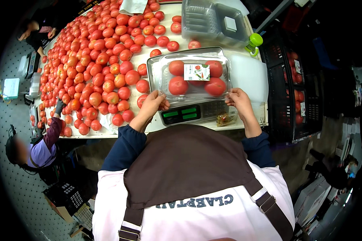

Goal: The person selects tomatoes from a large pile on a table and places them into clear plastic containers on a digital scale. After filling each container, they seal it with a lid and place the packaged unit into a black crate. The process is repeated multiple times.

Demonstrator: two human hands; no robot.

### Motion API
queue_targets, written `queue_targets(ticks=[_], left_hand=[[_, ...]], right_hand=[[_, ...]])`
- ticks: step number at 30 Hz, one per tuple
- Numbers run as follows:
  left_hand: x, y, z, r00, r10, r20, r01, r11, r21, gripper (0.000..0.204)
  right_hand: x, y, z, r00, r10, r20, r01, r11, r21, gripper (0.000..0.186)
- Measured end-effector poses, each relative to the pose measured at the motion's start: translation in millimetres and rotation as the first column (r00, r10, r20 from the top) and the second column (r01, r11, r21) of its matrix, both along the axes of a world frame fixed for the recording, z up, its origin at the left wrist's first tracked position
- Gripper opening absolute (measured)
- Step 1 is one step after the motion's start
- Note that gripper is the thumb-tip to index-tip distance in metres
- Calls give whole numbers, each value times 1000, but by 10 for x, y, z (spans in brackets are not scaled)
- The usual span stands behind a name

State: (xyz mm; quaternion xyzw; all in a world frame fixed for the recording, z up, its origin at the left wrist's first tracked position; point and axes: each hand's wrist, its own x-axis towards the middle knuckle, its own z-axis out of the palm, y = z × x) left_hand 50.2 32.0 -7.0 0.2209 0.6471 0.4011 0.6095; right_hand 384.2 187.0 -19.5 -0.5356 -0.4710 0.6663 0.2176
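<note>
A clear plastic box (165, 64) lies on the metal pan (155, 85) of a digital scale (203, 113). Several red tomatoes (178, 86) show through its lid, and a printed label (196, 72) sits on the top. At the near left corner, my left hand (154, 102) has its fingers closed on the box's rim. My right hand (238, 100) pinches the rim at the near right corner. The fingertips partly cover what they grip. Green displays light up the scale's front, just below the box.
Loose tomatoes (94, 60) cover the table's left side. Nested clear trays (201, 20) stand at the far right, near a green-capped object (253, 42). Black crates (293, 92) holding packed tomatoes are stacked to the right. A co-worker's gloved hand (59, 107) reaches among the tomatoes at left.
</note>
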Motion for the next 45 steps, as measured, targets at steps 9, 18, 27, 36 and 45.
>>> queue_targets(ticks=[9, 18, 27, 36, 45], left_hand=[[15, -8, 12, 993, 66, 102, -66, 998, 5, 24], [49, -43, -32, 993, 79, 86, -86, 992, 91, 23], [-79, 272, -163, 979, 116, -169, -94, 986, 138, 35], [718, 677, 1037, 989, 0, -151, 75, 868, 490, 42], [1075, 720, 1299, 983, -165, -85, 185, 842, 507, 28]], right_hand=[[96, 195, 109, 962, 268, -59, -274, 931, -240, 16], [71, 73, -83, 972, 236, 18, -233, 968, -94, 16], [-299, 295, 21, 956, 53, 290, -180, 883, 433, 60], [429, 64, 480, 621, -386, -682, 157, 914, -375, 55], [1829, 605, 910, 248, -716, -652, 753, 566, -335, 52]])
